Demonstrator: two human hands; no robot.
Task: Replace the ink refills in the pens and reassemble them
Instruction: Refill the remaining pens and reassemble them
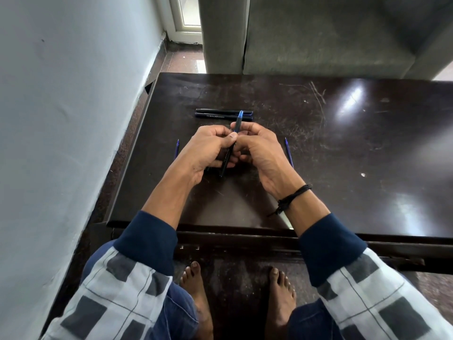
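1. Three pens in all. The held pen point(237, 123) is up off the table between my two hands, near the table's middle. It is tilted, blue end pointing far and slightly right, dark barrel end pointing near and left.
2. Left hand point(208, 149): fingers curled round the barrel's lower half, thumb pressed on the barrel from above.
3. Right hand point(261, 149): fingers curled in narrow, tips on the held pen's upper part just below the blue end. Cannot tell how many fingers touch it.
4. The other two pens lie flat on the dark table point(343, 168), far of my hands, side by side, both running left-right: back pen point(215, 110) and front pen point(215, 115), which has white lettering. The held pen's blue end overlaps their right part in view.
5. Two loose refills, thin and blue, both on the table. Left refill point(176, 149) is just left of my left hand, its near end hidden by the hand. Right refill point(289, 153) is just right of my right hand.
6. One black cord band point(293, 197) on my right wrist.
7. Two sleeves, navy cuffs on grey-white checks: left sleeve point(147, 241), right sleeve point(331, 246).
8. Two bare feet on the floor at the table's near edge: left foot point(196, 290), right foot point(280, 295).
9. One grey sofa point(318, 33) beyond the far edge; pale wall point(61, 119) on the left.
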